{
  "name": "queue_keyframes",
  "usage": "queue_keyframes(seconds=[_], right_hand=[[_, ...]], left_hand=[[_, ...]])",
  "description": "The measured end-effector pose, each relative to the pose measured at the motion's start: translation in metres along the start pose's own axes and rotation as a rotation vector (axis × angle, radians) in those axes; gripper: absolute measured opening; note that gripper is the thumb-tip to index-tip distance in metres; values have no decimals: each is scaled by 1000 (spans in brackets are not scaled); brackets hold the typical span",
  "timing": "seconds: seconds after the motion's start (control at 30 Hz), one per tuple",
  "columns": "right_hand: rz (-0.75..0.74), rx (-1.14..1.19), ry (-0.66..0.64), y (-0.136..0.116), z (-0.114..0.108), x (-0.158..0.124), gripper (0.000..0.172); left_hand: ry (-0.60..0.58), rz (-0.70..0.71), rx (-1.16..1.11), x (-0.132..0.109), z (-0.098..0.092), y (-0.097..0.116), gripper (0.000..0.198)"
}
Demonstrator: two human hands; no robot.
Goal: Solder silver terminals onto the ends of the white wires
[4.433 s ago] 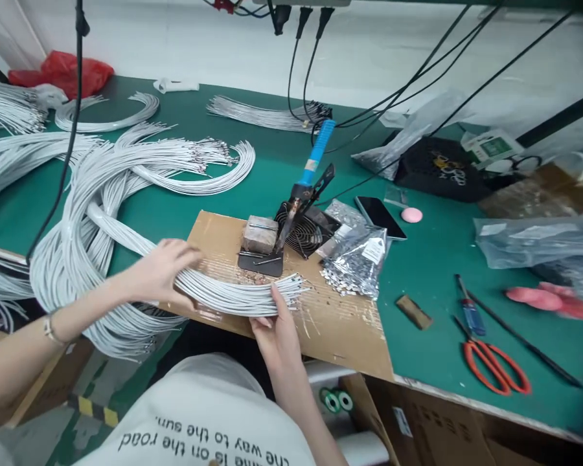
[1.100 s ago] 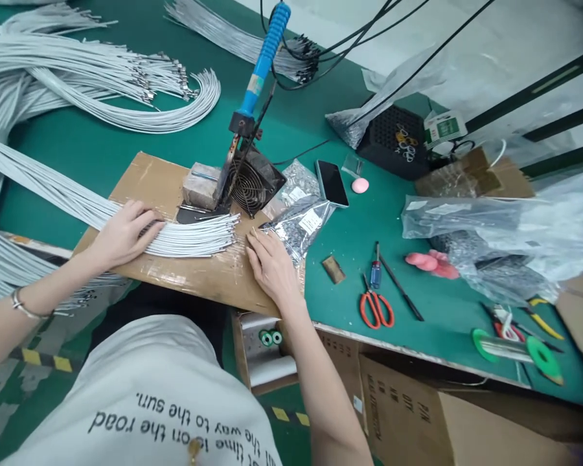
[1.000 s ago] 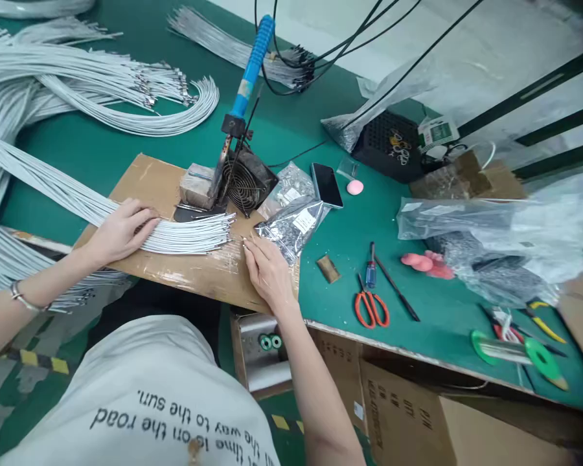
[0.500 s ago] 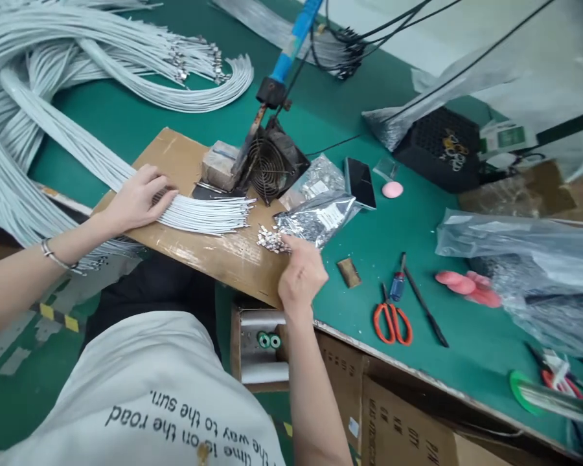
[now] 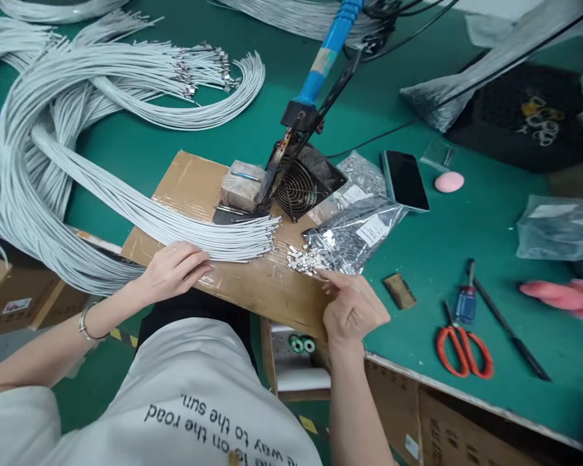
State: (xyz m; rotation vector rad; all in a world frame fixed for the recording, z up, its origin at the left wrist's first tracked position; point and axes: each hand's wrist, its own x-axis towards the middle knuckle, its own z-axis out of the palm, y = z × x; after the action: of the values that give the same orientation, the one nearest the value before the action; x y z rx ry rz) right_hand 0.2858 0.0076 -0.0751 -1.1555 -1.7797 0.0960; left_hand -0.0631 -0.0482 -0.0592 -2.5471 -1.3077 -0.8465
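Observation:
My left hand [image 5: 177,266] is at the near edge of a bundle of thin white wires [image 5: 140,210]. Its fingers are bent and drawn towards the thumb; what lies between the tips is too small to make out. The dark-tipped wire ends fan out over a brown cardboard sheet [image 5: 252,294]. Right of them, small white connector pieces [image 5: 307,260] lie in a loose pile. My right hand [image 5: 352,307] reaches that pile with its index finger stretched out, its other fingers curled. Nothing shows in it, and its thumb is mostly hidden.
A blue-handled soldering iron [image 5: 330,52] slants over a metal block [image 5: 243,184] and a small fan [image 5: 298,188]. A bag of parts [image 5: 359,233], a phone [image 5: 404,180], orange-handled scissors [image 5: 464,349], a screwdriver [image 5: 466,301] and a pink oval [image 5: 449,182] lie rightward. More white wires cover the left.
My left hand has slid off the top of the wire bundle to its near edge, its fingers closer together. My right index finger stays at the connector pile. The view has shifted.

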Motion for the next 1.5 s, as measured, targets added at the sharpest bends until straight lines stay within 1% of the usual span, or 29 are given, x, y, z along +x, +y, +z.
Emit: queue_keyframes(seconds=[0.13, 0.27, 0.3, 0.37, 0.4, 0.47, 0.53, 0.57, 0.6, 0.63, 0.67, 0.73, 0.77, 0.8, 0.83, 0.87, 0.93, 1.0, 1.07, 1.13, 1.23, 1.27, 1.3, 1.33, 1.37, 1.4, 1.43, 1.47, 1.5], right_hand=[[73, 3, 62, -6, -1, -5, 60], [233, -7, 209, -34, 0, -18, 64], [281, -15, 243, -43, 1, -22, 65], [381, -34, 292, -61, 4, -30, 60], [430, -42, 307, -70, 6, -33, 55], [501, -66, 318, -86, 9, -37, 47], [501, -73, 276, -100, 11, -38, 45], [475, -55, 233, -107, 13, -37, 45], [445, -13, 181, -113, 14, -35, 45], [421, 47, 121, -118, 15, -33, 45], [409, 123, 62, -123, 16, -31, 46], [415, 305, -68, -130, 19, -27, 46], [425, 400, -140, -132, 22, -25, 46], [433, 489, -211, -134, 25, -23, 46], [437, 564, -274, -135, 28, -21, 46], [437, 622, -322, -136, 32, -18, 46], [440, 696, -378, -137, 40, -14, 47], [453, 747, -381, -137, 47, -11, 50], [469, 773, -354, -136, 48, -9, 55], [479, 766, -301, -133, 43, -8, 60], [466, 739, -140, -127, 30, -6, 72], [434, 747, -57, -125, 27, -5, 73], [385, 768, -17, -124, 25, -4, 70], [356, 783, -23, -124, 26, -2, 64], [332, 794, -91, -125, 29, 0, 55], [323, 793, -228, -126, 33, 2, 42], [322, 792, -339, -128, 37, 4, 38], [322, 807, -381, -130, 41, 6, 40], [344, 828, -383, -132, 45, 8, 46]], left_hand=[[-56, 75, -4, 18, -4, -13, 13], [-80, 156, -40, 26, -7, -24, 19], [-89, 160, -60, 27, -10, -24, 19], [-113, 127, -129, 30, -19, -23, 17], [-145, 52, -245, 33, -25, -20, 18], [-267, -74, -548, 42, -39, -14, 18], [-514, -214, -764, 55, -50, -7, 18], [-666, -292, -874, 62, -51, -3, 31], [-770, -368, -1006, 68, -50, 1, 38], [-829, -447, -1143, 74, -47, 4, 36], [-833, -558, -1239, 78, -41, 6, 31], [-674, -803, -1335, 81, -27, 8, 26], [-601, -893, -1348, 80, -20, 8, 28], [-530, -951, -1356, 78, -14, 7, 30], [-503, -979, -1359, 76, -10, 6, 31], [-508, -987, -1364, 73, -8, 5, 33], [-578, -982, -1380, 68, -7, 4, 36], [-643, -989, -1408, 66, -9, 3, 42], [-648, -1015, -1440, 66, -10, 2, 45], [-627, -1042, -1466, 67, -11, 1, 43], [-618, -1069, -1504, 70, -12, -2, 39], [-633, -1069, -1519, 72, -12, -3, 38], [-647, -1068, -1533, 73, -13, -3, 39], [-660, -1065, -1545, 74, -14, -2, 40], [-671, -1059, -1561, 75, -15, -1, 41], [-676, -1055, -1579, 75, -16, 0, 41], [-674, -1050, -1599, 76, -17, 1, 40], [-663, -1045, -1620, 76, -18, 1, 38], [-646, -1043, -1643, 75, -19, 1, 36]])
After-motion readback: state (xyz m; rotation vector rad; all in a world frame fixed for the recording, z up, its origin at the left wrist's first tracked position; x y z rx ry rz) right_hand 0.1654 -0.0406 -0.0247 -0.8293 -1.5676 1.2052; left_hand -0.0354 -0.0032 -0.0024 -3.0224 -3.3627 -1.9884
